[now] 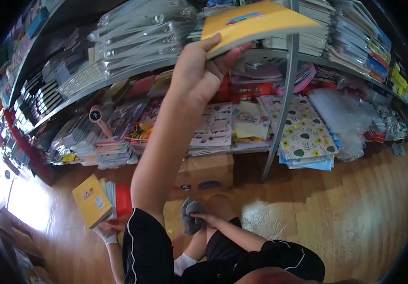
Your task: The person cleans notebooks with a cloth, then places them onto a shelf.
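Hands apart. Left hand [199, 71] clamped on yellow paperback book [256, 22], thumb on top, fingers under, book crossing the upper part of the metal shelf post [286, 99]. Right hand [207, 219] low, left of post, touching grey cloth bundle [193, 215]; can't tell if gripping. Second yellow book [91, 200] far left of post, near floor. Cardboard box [204, 171] just left of post.

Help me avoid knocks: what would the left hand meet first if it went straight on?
The yellow book in the left hand leads; it would probably meet the stacked books beyond or the metal post first, though depth is unclear.
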The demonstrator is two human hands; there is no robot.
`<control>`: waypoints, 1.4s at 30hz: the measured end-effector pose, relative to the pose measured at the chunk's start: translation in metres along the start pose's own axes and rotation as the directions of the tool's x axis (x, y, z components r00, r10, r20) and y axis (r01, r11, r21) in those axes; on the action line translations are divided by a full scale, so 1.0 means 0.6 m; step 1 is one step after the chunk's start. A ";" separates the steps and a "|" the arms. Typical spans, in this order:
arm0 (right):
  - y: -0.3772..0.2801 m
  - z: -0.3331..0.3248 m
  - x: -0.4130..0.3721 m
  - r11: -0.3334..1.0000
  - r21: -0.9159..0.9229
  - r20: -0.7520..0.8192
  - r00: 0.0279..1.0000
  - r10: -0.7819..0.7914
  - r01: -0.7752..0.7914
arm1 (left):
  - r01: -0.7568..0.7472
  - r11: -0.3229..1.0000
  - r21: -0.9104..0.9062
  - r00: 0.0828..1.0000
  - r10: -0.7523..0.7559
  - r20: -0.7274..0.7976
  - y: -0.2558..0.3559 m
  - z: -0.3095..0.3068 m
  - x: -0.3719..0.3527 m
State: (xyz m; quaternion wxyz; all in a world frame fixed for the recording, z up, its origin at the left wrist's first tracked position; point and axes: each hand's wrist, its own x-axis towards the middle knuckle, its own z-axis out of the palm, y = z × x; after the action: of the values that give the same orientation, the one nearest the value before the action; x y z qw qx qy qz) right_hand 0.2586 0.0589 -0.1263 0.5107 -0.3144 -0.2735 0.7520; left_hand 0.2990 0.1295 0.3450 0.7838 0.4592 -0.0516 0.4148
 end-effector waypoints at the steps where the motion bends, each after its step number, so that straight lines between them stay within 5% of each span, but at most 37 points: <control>1: -0.010 0.007 -0.003 0.998 0.004 -0.042 0.997 0.067 -0.067 | -0.021 0.999 -0.030 0.999 0.020 -0.030 0.004 -0.002 0.022; 4: -0.032 0.023 -0.009 0.990 0.027 -0.028 0.990 0.140 -0.139 | -0.070 0.997 0.014 0.996 0.070 -0.060 0.023 -0.017 0.060; 6: -0.019 0.019 0.001 0.998 0.017 -0.006 0.998 0.056 -0.056 | -0.041 0.976 0.212 0.994 0.062 -0.095 0.037 -0.025 0.081; 8: -0.025 0.022 0.003 0.999 -0.018 0.029 0.998 0.050 -0.050 | -0.199 0.937 0.288 0.962 0.243 -0.125 0.042 -0.034 0.108; 11: -0.026 0.027 0.001 0.997 -0.014 0.035 0.997 0.072 -0.071 | -0.181 0.910 0.373 0.978 0.208 -0.033 0.047 -0.082 0.165; 13: -0.029 0.025 0.001 0.995 -0.032 0.003 0.995 0.099 -0.098 | -0.214 0.897 0.388 0.935 0.303 -0.186 0.006 -0.048 0.152; 18: -0.034 0.027 -0.003 0.992 -0.061 0.041 0.993 0.115 -0.112 | -0.333 0.782 0.526 0.857 0.484 -0.178 -0.001 -0.081 0.172; 19: -0.035 0.029 -0.005 0.995 -0.081 0.039 0.998 0.058 -0.055 | -0.143 0.342 0.929 0.766 0.633 -0.115 -0.001 -0.084 0.163; 20: -0.036 0.032 -0.006 0.995 -0.100 0.041 0.999 0.001 0.004 | 0.165 -0.205 0.965 0.705 0.708 0.030 -0.003 -0.087 0.155; 22: -0.032 0.028 -0.007 0.994 -0.104 0.026 0.999 0.031 -0.028 | 0.197 -0.239 0.951 0.678 0.734 0.044 -0.018 -0.077 0.131; 24: -0.033 0.031 -0.004 0.994 -0.048 -0.020 0.995 0.097 -0.098 | -0.029 -0.587 0.809 0.620 0.624 0.476 -0.029 -0.060 0.121; 26: -0.029 0.033 0.002 0.991 0.022 0.006 0.992 0.130 -0.130 | -0.106 -0.826 0.554 0.703 0.332 0.629 -0.043 -0.050 0.121; 28: -0.029 0.033 0.000 0.984 0.005 -0.080 0.981 0.180 -0.180 | -0.145 -0.849 0.509 0.811 0.192 0.552 -0.059 -0.048 0.113; 30: -0.012 0.021 0.003 0.989 -0.098 -0.057 0.993 0.108 -0.113 | -0.321 -0.734 0.598 0.840 0.072 0.538 -0.065 -0.072 0.147; 34: -0.011 0.016 0.005 0.974 0.007 -0.061 0.972 0.228 -0.228 | -0.217 -0.695 0.685 0.936 0.051 0.348 -0.064 -0.058 0.137; 37: -0.003 0.008 0.009 0.992 0.030 0.024 0.992 0.121 -0.122 | -0.310 -0.767 0.561 0.792 0.117 0.599 -0.088 -0.088 0.146; 39: -0.007 0.011 0.014 0.995 -0.015 0.003 0.995 0.100 -0.100 | -0.351 -0.727 0.590 0.512 0.378 0.771 -0.130 -0.131 0.191; 42: 0.042 -0.051 0.036 0.985 0.003 -0.047 0.984 0.172 -0.172 | -0.375 -0.753 0.541 0.609 0.240 0.756 -0.113 -0.152 0.047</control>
State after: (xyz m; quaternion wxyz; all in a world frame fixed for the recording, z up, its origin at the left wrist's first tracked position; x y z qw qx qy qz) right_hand 0.2604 0.0735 -0.1690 0.4500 -0.3547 -0.2337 0.7855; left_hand 0.3371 0.2003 0.2598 -0.2908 0.8020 0.0905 0.5139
